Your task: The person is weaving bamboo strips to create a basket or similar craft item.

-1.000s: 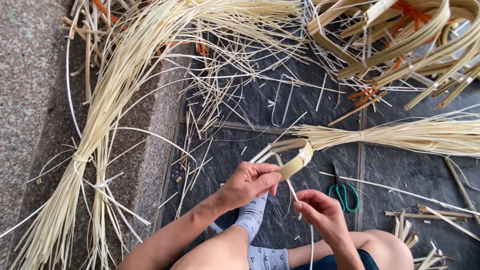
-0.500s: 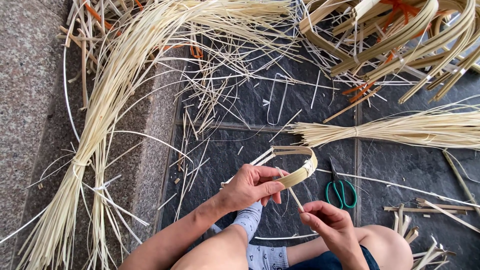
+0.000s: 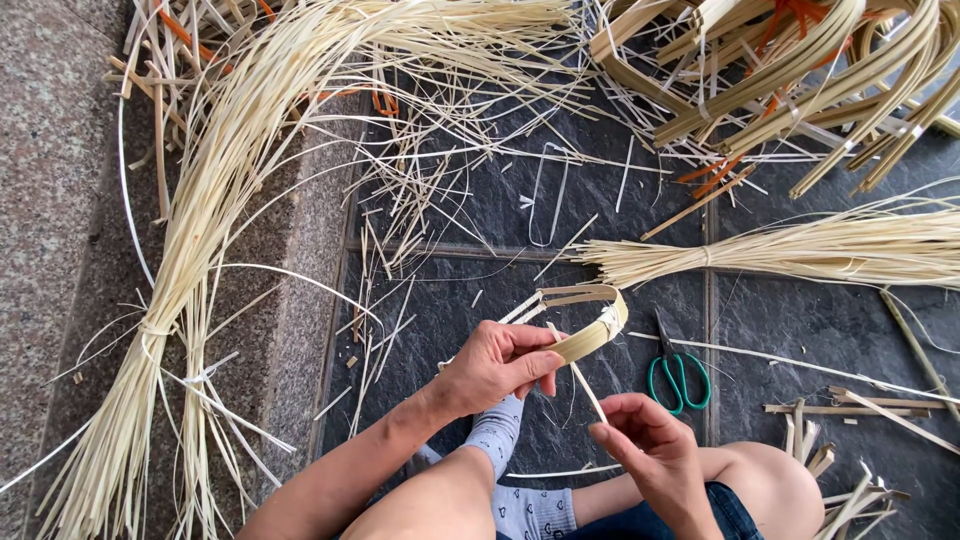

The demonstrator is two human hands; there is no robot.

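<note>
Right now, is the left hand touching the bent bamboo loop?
Touching. The head view shows the left hand pinching the bamboo loop between thumb and fingers at its lower band.

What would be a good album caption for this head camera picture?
Left hand grips a bent bamboo strip loop while the right hand pinches a thin sliver, green-handled scissors lying alongside.
</note>
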